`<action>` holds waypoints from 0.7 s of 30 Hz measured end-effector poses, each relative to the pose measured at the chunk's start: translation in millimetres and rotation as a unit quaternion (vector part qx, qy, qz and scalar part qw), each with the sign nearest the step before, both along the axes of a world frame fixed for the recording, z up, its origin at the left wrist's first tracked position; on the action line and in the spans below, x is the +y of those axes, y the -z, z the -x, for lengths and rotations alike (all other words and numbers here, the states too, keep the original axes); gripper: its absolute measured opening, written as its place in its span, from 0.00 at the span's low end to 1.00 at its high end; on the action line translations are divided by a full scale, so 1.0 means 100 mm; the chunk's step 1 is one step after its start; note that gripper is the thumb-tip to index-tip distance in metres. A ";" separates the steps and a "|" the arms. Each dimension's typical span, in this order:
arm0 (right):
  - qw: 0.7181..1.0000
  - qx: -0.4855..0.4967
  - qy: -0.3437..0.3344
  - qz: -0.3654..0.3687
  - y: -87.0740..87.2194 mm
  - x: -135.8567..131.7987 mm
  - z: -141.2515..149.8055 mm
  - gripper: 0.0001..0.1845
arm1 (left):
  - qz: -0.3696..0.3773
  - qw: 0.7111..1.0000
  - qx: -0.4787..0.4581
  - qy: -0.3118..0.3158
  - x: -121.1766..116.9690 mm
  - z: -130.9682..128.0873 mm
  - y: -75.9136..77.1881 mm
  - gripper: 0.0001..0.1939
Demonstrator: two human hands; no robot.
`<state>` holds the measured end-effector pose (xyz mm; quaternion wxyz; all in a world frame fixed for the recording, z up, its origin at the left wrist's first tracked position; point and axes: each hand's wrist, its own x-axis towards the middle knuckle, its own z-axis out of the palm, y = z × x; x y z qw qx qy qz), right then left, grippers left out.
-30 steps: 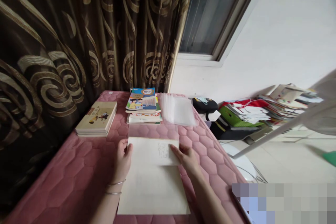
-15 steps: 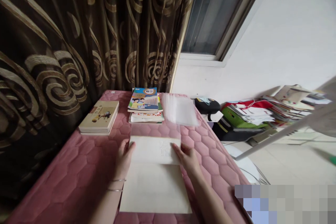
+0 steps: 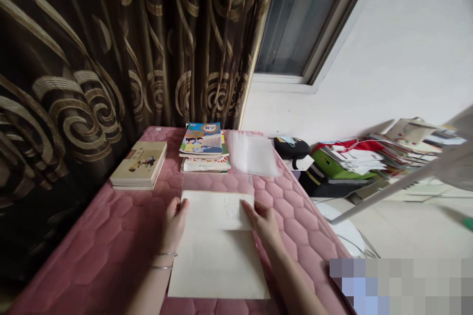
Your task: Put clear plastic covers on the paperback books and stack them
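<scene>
An open book point(image 3: 218, 261) with pale pages lies in front of me on the pink quilted surface, a block of small print on its upper part. My left hand point(image 3: 175, 224) grips the upper part's left edge, thumb on top and fingers curled at the side. On the opposite edge my right hand point(image 3: 263, 219) holds it the same way, thumb beside the print. A clear plastic cover point(image 3: 218, 182) shows beyond the book's far edge, toward the textbooks. How far it runs under or over the pages I cannot tell.
Textbooks with a blue top cover point(image 3: 201, 139) are stacked ahead, beside clear plastic sheets point(image 3: 254, 153). Several beige books point(image 3: 138, 165) form a pile at left on the pink mattress point(image 3: 118, 236). A patterned curtain point(image 3: 177, 49) hangs behind; a fan stand point(image 3: 384, 192) is at right.
Both hands keep their grip on the book and hardly move. The view has shifted very slightly.
</scene>
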<state>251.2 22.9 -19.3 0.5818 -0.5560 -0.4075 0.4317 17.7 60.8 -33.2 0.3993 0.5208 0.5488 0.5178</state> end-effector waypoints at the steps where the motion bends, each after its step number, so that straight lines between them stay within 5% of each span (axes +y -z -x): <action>1: 1.000 -0.003 0.003 -0.001 0.00 0.00 0.00 0.23 | -0.001 1.000 0.004 -0.001 0.00 0.00 0.01 0.21; 12: 0.998 -0.047 0.040 -0.023 0.10 0.01 0.02 0.23 | 0.000 0.999 -0.039 0.004 -0.01 0.00 -0.06 0.20; 21: 1.000 0.026 0.006 -0.010 0.01 -0.05 0.06 0.21 | 0.000 1.000 -0.007 -0.004 0.00 -0.01 0.02 0.21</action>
